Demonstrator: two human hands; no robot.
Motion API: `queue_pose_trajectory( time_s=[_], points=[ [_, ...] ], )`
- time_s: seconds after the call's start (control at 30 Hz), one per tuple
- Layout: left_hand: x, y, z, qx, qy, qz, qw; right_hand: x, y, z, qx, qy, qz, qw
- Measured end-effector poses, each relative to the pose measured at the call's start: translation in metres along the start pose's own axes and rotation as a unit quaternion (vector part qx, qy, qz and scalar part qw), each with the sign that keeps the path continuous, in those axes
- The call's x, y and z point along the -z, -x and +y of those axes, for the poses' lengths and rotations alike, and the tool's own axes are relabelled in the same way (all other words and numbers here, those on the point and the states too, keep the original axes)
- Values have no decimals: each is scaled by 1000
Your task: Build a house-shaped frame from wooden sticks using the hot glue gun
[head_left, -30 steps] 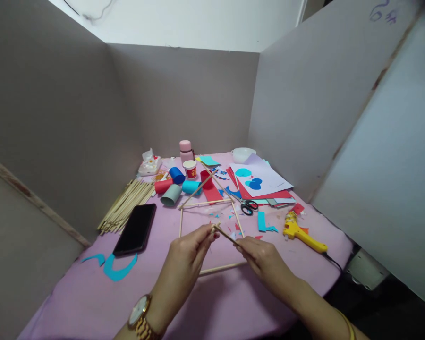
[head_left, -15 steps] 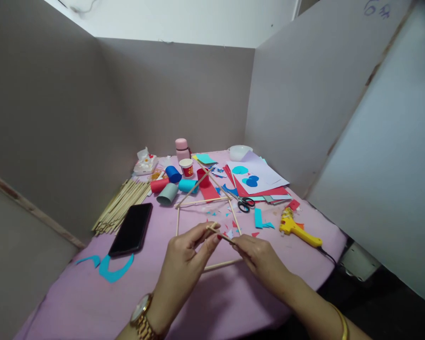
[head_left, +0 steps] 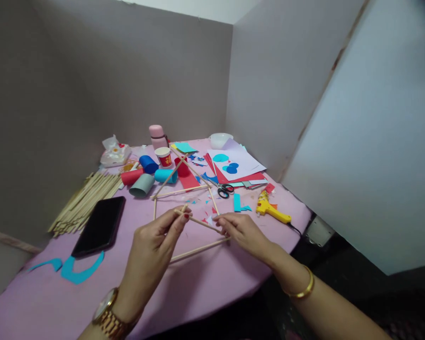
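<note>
A house-shaped frame of thin wooden sticks [head_left: 180,191] stands in front of me, with slanted sticks meeting in a peak at its far side. My left hand [head_left: 156,248] is closed in a pinch on the spot where two sticks cross. One of these, a slanted wooden stick [head_left: 200,222], runs down to the right. Its lower end is between the closed fingers of my right hand [head_left: 242,233], just above the near right corner of the frame. Below both hands lies the near bottom stick [head_left: 201,249]. The left hand hides the second crossing stick's lower part.
To the left are a stick bundle [head_left: 88,200], a phone [head_left: 99,226] and blue paper cutouts [head_left: 81,271]. Paper tubes [head_left: 142,185], a cup [head_left: 163,157] and a pink bottle [head_left: 158,137] stand behind. Scissors [head_left: 224,190] and a yellow glue gun [head_left: 272,211] lie right.
My right hand has slid down the slanted stick, away from my left hand, towards the frame's near right corner. The left hand keeps its pinch. The view has turned right.
</note>
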State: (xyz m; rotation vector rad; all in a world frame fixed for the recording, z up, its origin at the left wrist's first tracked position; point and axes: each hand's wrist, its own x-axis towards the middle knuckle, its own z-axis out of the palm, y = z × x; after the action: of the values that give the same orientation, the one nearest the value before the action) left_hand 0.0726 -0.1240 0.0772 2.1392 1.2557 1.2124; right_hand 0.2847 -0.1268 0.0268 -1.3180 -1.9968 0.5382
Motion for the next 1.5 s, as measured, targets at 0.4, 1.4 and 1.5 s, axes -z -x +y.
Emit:
queue_pose_trajectory(
  time_s=[0.4, 1.4, 1.5],
  points=[
    [2, 1, 3, 8, -11, -17, 1000, -4, 14, 34, -71, 25, -45, 996],
    [11, -10, -11, -37, -72, -35, 996, -4, 68, 60, -142, 4, 189, 972],
    [10, -8, -8, -11, -59, -49, 997, 23, 71, 75, -155, 73, 219, 961]
  ],
)
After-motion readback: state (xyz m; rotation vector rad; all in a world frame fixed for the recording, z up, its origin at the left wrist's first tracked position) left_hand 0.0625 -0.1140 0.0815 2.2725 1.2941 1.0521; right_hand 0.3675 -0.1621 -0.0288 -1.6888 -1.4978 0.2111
